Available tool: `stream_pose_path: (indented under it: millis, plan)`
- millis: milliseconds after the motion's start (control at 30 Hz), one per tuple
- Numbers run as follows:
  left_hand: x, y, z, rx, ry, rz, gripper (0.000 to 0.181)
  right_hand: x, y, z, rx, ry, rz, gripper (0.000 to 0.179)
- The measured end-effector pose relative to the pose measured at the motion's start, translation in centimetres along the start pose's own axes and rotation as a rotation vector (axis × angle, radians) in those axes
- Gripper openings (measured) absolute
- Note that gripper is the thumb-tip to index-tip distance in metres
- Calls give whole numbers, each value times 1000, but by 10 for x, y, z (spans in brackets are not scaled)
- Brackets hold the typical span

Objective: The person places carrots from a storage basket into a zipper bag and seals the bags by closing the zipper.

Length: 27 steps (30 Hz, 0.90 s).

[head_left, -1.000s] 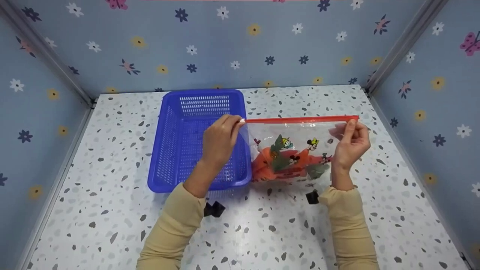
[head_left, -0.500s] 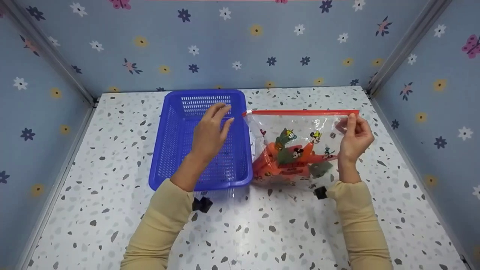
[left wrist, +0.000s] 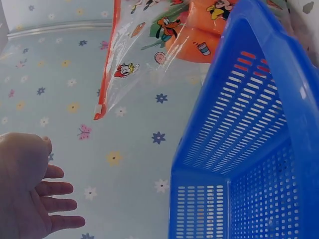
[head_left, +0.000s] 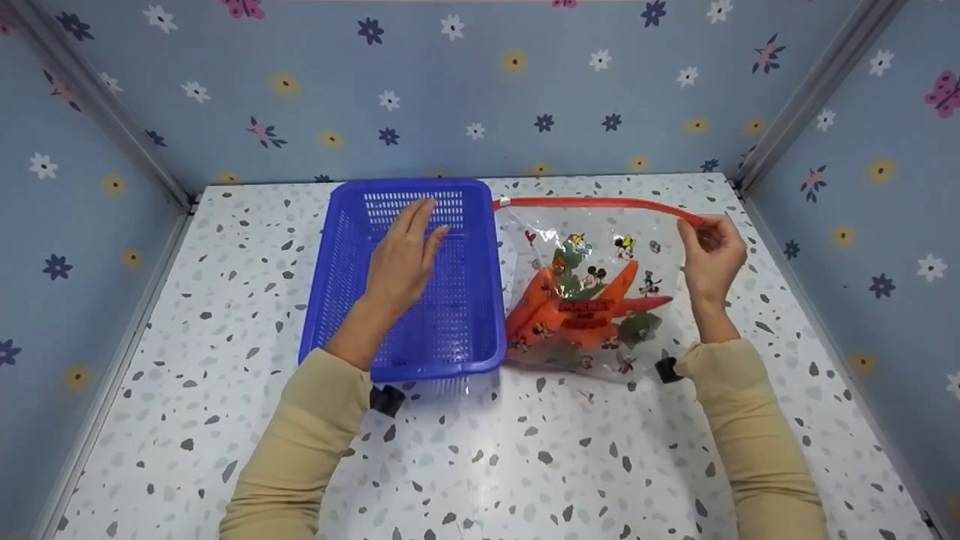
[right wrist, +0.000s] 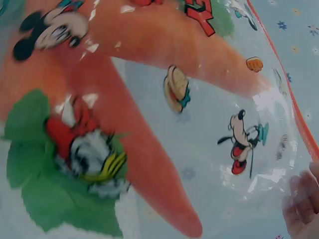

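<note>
A clear zip bag (head_left: 656,255) with cartoon prints and a red zip strip (head_left: 577,202) rests on the table, right of a blue basket. Orange-red carrots (right wrist: 159,169) with green leaves (right wrist: 30,164) show through its plastic. My right hand (head_left: 716,259) pinches the right end of the red strip, which bends down toward the fingers. At the strip's left end is a white slider (head_left: 504,202). Above the basket, my left hand (head_left: 401,266) is held with its fingers straight, holding nothing. The left wrist view shows that hand (left wrist: 35,186) apart from the bag.
The blue perforated basket (head_left: 501,330) stands against the bag's left side, with nothing seen inside. Flower-patterned panels (head_left: 480,90) enclose the speckled table (head_left: 480,465) at the back and both sides.
My left hand has let go of the slider end and moved left over the basket. The bag has sunk back flatter toward the table, its strip moving away, while my right hand keeps its pinch.
</note>
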State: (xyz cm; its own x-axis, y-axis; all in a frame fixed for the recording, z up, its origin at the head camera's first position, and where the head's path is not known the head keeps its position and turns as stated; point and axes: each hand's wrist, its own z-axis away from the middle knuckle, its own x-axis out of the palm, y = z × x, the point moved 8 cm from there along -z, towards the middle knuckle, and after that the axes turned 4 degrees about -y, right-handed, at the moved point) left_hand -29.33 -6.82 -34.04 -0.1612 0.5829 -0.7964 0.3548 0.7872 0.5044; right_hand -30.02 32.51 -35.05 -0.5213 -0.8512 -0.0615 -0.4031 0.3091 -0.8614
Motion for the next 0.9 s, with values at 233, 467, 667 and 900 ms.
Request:
stream_pose_path:
  millis: [233, 467, 667, 900]
  plan:
    - [8, -12, -4, -48, -89, -74, 52, 13, 27, -6, 41, -163, 191, 18]
    - [20, -26, -2, -94, -150, -146, 58, 28, 45, -6, 78, -321, 407, 16]
    - [28, -35, -1, -143, -200, -186, 66, 42, 50, -5, 92, -479, 572, 30]
    - [32, -44, -1, -179, -234, -188, 71, 65, 54, -2, 113, -723, 727, 50]
